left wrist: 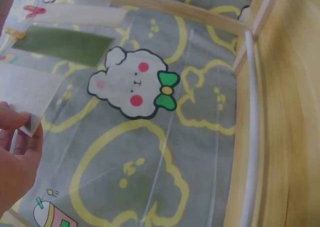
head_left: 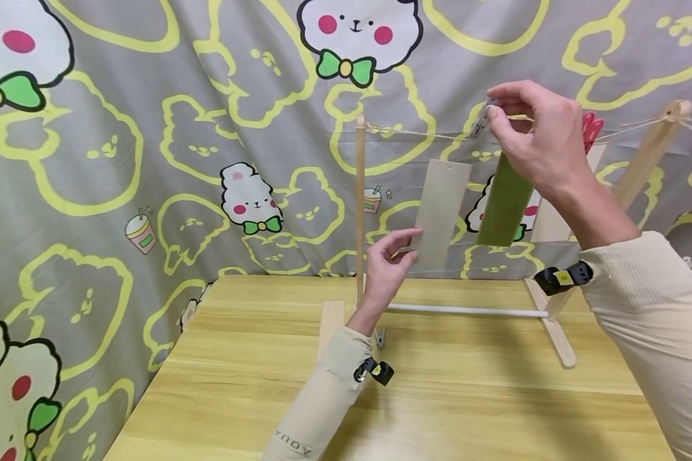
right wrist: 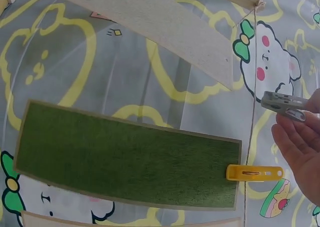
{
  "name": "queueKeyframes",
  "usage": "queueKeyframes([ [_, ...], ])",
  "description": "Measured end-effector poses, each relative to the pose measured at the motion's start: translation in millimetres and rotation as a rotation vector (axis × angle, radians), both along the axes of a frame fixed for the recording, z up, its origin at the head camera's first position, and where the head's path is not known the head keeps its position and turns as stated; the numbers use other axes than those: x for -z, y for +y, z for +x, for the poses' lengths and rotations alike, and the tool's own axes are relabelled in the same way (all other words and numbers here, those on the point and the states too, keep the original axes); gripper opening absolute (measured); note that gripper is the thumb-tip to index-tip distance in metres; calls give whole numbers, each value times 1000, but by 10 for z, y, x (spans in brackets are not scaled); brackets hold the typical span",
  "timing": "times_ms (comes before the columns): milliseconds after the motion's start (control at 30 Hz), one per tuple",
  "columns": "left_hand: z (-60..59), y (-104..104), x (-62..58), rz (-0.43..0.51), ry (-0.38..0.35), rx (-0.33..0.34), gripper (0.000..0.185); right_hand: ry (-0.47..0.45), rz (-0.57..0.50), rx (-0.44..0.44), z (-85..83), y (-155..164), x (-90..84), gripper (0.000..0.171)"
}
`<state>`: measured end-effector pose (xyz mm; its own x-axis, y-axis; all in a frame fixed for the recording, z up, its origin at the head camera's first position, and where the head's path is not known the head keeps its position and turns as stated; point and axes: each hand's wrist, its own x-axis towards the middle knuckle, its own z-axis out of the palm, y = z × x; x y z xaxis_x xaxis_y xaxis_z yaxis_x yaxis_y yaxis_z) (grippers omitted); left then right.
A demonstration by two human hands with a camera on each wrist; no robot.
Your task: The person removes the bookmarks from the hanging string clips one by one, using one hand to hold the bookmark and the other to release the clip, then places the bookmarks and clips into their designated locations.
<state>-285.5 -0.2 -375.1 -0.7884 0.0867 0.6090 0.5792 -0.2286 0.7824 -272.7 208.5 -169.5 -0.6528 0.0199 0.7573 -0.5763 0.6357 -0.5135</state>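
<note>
Head view: off-white card (head_left: 443, 205), 3 o'clock; green card (head_left: 498, 211) farther out on same bearing, edged tan. Red clip (head_left: 594, 132), 2 o'clock. White rod (head_left: 467, 311), 4 o'clock. Cream sleeve (head_left: 320, 394), 6 o'clock, dark lettering. Table (head_left: 438, 397) yellow-tan, wood-grained. Cloth (head_left: 196, 57) grey, yellow animal outlines, white animals with pink cheeks, green bows. Right wrist view: grey clip (right wrist: 281, 101), 3 o'clock; yellow clip (right wrist: 260, 173), 4 o'clock.

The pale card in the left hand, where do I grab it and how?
I'd pinch the pale card by its lower left edge, thumb one side, fingers the other, coming from the left, as the left hand does. It's thin and flat, so an edge should suit a pinch. That also keeps fingers off its top, where the small hole is.
</note>
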Motion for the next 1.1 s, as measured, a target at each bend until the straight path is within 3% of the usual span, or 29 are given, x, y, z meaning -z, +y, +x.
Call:
queueKeyframes([
  [333,83,-41,-13,-32,-4,8,38,4,-111,-7,105,57,91,34],
  [700,228,-86,48,-45,-16,27,37,-13,-277,-107,262,51,247,33],
  [1100,359,-161,79,-41,0,38,39,5,-280,-113,371,78,412,31],
])
